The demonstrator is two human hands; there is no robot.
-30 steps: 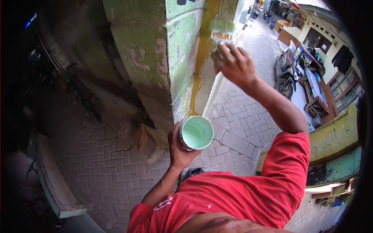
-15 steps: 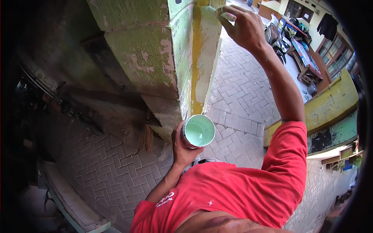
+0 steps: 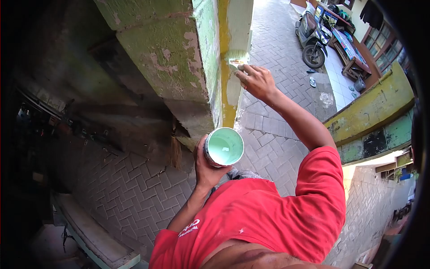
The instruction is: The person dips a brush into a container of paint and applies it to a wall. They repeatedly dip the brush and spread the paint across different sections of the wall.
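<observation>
My left hand [image 3: 207,169] is wrapped round a paint can [image 3: 224,147] with pale mint-green paint inside, held upright in front of my chest. In my right hand [image 3: 258,82] is a paintbrush [image 3: 238,57], its bristles against the face of a pillar [image 3: 235,27]. That face has a yellow-ochre strip [image 3: 224,45] beside a pale band. The neighbouring side of the pillar [image 3: 156,58] is green with flaking patches. Most of the brush handle is hidden by my fingers.
A straw broom [image 3: 175,150] leans at the pillar's foot. Brick paving [image 3: 268,157] surrounds me. To the right are a low yellow wall [image 3: 374,119], a parked motorbike [image 3: 313,38] and a wooden bench [image 3: 351,56]. A ledge [image 3: 92,231] runs along the lower left.
My right hand has come down the pillar with the brush, from near the top of the view. The can stays in my left hand, and the view has shifted slightly.
</observation>
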